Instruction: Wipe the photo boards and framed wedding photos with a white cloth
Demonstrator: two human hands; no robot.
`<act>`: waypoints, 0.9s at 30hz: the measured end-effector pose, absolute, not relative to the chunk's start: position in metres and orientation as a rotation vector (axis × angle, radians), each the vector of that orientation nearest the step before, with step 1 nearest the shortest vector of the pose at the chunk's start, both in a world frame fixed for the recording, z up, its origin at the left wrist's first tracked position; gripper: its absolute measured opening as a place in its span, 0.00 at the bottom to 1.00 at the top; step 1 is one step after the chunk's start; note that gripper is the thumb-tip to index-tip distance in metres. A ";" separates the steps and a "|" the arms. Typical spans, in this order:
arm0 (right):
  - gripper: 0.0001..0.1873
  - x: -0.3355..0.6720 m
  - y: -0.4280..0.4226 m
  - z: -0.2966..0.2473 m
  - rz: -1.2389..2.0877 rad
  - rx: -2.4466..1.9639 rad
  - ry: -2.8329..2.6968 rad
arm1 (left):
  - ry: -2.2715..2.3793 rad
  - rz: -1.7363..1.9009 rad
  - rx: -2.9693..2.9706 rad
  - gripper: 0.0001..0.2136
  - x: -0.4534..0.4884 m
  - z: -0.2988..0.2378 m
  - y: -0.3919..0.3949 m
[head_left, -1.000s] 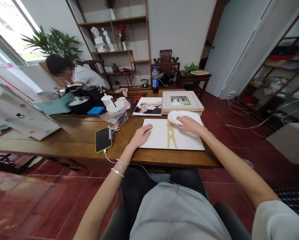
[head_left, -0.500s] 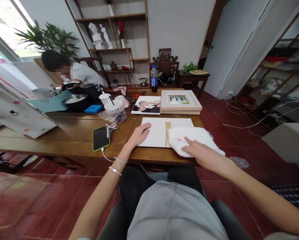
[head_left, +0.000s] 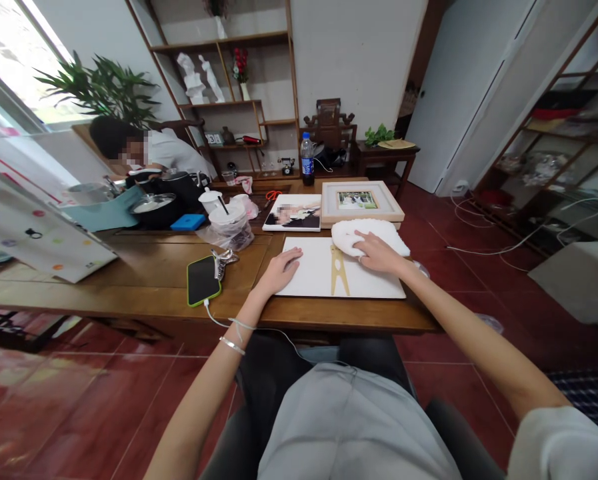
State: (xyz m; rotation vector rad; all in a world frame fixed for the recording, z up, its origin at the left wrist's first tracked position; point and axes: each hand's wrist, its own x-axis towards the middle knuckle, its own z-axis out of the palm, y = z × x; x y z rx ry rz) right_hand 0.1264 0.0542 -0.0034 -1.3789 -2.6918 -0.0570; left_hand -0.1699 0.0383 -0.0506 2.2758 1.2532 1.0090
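While the left hand (head_left: 283,267) lies spread flat on the white board (head_left: 323,277), seemingly to steady it on the worktop (head_left: 153,267), the right hand (head_left: 373,252) presses, fingers together, on the white cloth (head_left: 349,235) at the board's far edge.

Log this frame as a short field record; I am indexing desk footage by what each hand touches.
Left hand: flat on white rectangular board
Right hand: pressing white fluffy cloth at the board's far right corner
On board: gold A-shaped stand, lying flat
Surface: brown wooden table
Left of board: black phone in green case, cable attached
Beyond board: pale wooden picture frame; glossy photo print
Other person: seated at table's far left
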 end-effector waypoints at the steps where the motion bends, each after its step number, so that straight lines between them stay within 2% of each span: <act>1: 0.19 0.124 0.056 -0.005 -0.063 -1.389 -2.681 | 1.254 1.009 2.277 0.15 -0.170 -0.051 0.039; 9: 0.21 0.106 0.001 0.008 -0.085 -1.447 -2.785 | 1.252 1.009 2.268 0.15 -0.170 -0.052 0.039; 17: 0.18 0.104 -0.073 0.033 0.110 -1.337 -2.899 | 1.246 1.014 2.282 0.15 -0.171 -0.055 0.040; 23: 0.20 0.108 -0.038 0.023 0.150 -1.329 -2.821 | 1.253 1.019 2.285 0.15 -0.170 -0.055 0.040; 27: 0.17 0.104 0.008 0.008 0.100 -1.294 -2.731 | 1.248 1.014 2.292 0.15 -0.170 -0.054 0.040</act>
